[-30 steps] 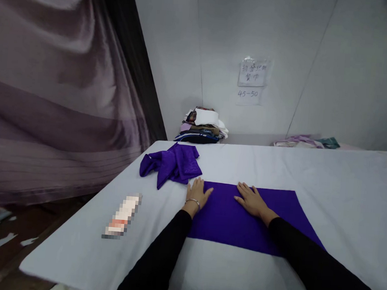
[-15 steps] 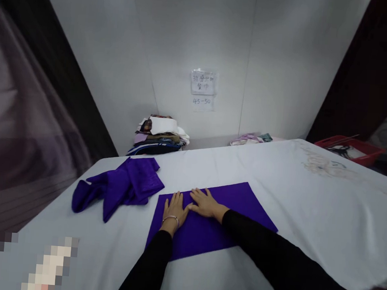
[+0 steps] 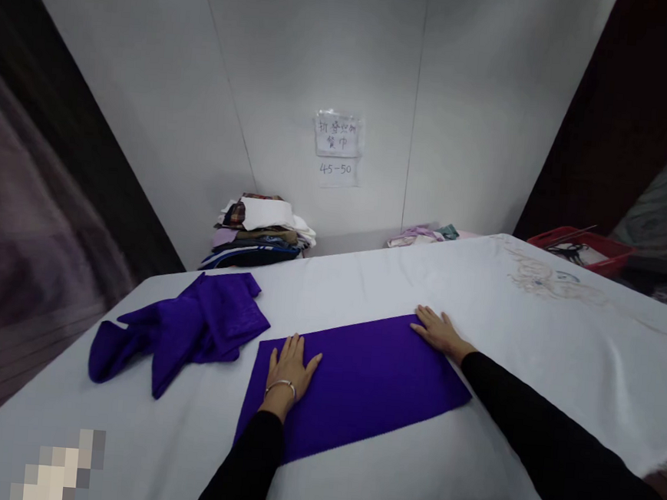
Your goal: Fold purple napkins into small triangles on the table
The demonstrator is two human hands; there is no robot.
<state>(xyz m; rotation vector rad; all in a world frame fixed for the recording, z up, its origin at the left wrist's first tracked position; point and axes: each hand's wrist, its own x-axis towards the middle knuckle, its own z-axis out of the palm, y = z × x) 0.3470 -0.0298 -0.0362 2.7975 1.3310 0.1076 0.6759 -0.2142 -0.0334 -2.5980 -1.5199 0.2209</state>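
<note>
A purple cloth napkin lies flat in a rectangle on the white tablecloth in front of me. My left hand, with a bracelet at the wrist, rests palm down near the napkin's far left corner, fingers spread. At the far right corner, my right hand lies flat with its fingers apart, partly over the corner and partly over the tablecloth. Neither hand grips anything. Left of the napkin lies a loose, crumpled heap of purple cloth.
The white tablecloth has an embroidered motif at the right. Behind the table stand a stack of folded fabrics and a smaller fabric pile. A red basket sits at the far right. A handwritten sign hangs on the wall.
My right hand has slid right along the napkin's far edge, from beside my left hand to the far right corner. My left hand stays flat near the left corner. The view has shifted slightly.
</note>
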